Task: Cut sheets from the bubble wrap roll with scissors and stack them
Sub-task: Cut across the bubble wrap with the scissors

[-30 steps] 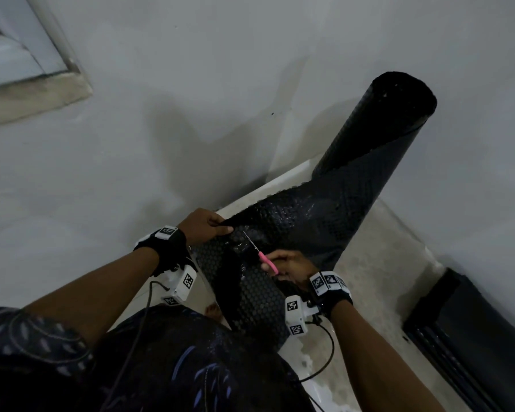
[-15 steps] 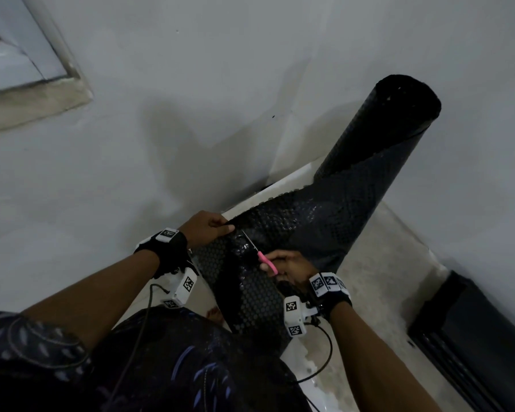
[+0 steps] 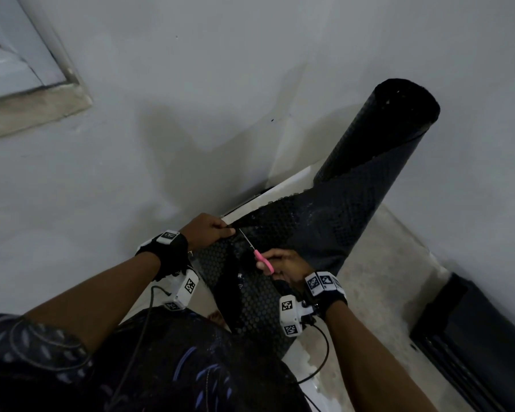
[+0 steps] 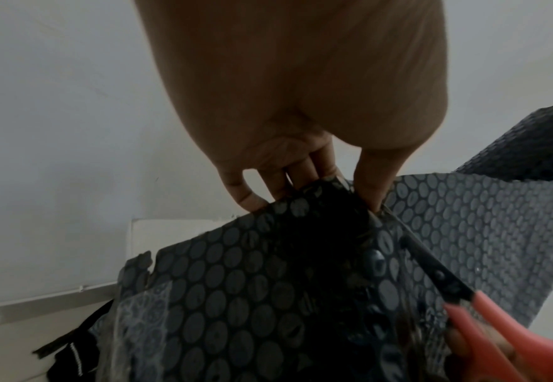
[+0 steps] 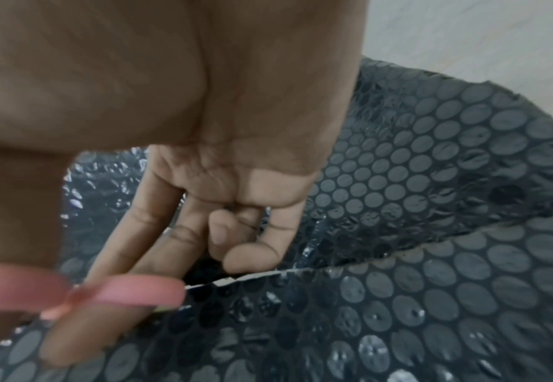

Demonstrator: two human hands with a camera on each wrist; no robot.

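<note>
A tall black bubble wrap roll (image 3: 396, 126) leans in the room's corner, its loose sheet (image 3: 309, 221) pulled out toward me. My left hand (image 3: 211, 230) pinches the sheet's top edge (image 4: 320, 191) between thumb and fingers. My right hand (image 3: 283, 263) grips pink-handled scissors (image 3: 262, 260) whose blades (image 4: 431, 268) reach up along the cut to just below the left thumb. The pink handles (image 5: 131, 289) blur across the right wrist view. The part-cut piece (image 3: 250, 295) hangs down in front of my lap.
Grey walls meet in a corner behind the roll. A white ledge (image 3: 283, 188) runs along the wall base, with bare concrete floor (image 3: 393, 263) to the right. A dark flat object (image 3: 482, 337) lies at the right edge. A window frame (image 3: 27, 63) is upper left.
The scissors have crept a little further up the sheet toward my left hand. Both hands keep their holds; the roll stays put.
</note>
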